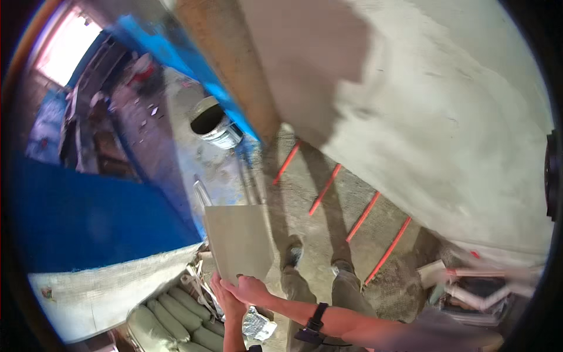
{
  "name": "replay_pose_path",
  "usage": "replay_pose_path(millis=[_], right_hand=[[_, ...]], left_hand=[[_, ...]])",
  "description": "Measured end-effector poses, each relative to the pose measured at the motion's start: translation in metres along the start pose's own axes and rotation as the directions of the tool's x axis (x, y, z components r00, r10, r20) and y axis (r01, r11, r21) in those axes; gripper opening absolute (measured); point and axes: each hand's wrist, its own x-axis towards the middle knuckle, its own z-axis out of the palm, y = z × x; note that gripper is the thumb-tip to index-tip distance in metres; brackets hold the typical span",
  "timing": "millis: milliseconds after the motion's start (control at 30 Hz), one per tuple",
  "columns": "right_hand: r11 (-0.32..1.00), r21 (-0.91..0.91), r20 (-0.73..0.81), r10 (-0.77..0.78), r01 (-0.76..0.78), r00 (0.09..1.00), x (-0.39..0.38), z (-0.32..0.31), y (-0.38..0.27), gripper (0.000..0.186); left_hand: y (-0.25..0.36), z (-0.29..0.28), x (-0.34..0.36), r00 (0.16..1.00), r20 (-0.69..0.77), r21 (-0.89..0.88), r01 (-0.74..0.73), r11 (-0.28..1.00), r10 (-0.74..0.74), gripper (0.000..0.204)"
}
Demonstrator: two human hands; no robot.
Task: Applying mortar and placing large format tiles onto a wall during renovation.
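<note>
A flat grey-beige rectangular board (239, 236) is held out in front of me above the floor. My left hand (229, 300) is closed at its near edge, with some of its fingers hidden. Right beside it, my right hand (252, 290) grips the same edge, the two hands touching or nearly so. A dark band is around my right wrist. Just below the hands lies a crumpled silvery wrapper (258, 324), next to several stacked greenish-grey filled bags (176, 311).
On the right rises a plastered wall (446, 117), with several red rods (324, 189) on the floor along its foot. A bucket (221, 132) stands beyond the board. Blue-and-white sheeting (105, 217) spans the left. White frame pieces (481, 296) lie at the lower right.
</note>
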Motion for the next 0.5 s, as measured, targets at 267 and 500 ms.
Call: replay_pose_path(millis=[267, 500], right_hand=[[0.976, -0.199, -0.223, -0.134, 0.089, 0.965, 0.022, 0.036, -0.024, 0.054], [0.922, -0.388, -0.469, -0.196, -0.002, 0.861, 0.029, 0.079, -0.055, 0.031]], left_hand=[[-0.079, 0.006, -0.014, 0.988, 0.084, -0.199, 0.145, 0.969, -0.13, 0.096], [-0.118, -0.018, -0.017, 1.0, -0.005, -0.31, -0.028, 0.95, 0.028, 0.099]])
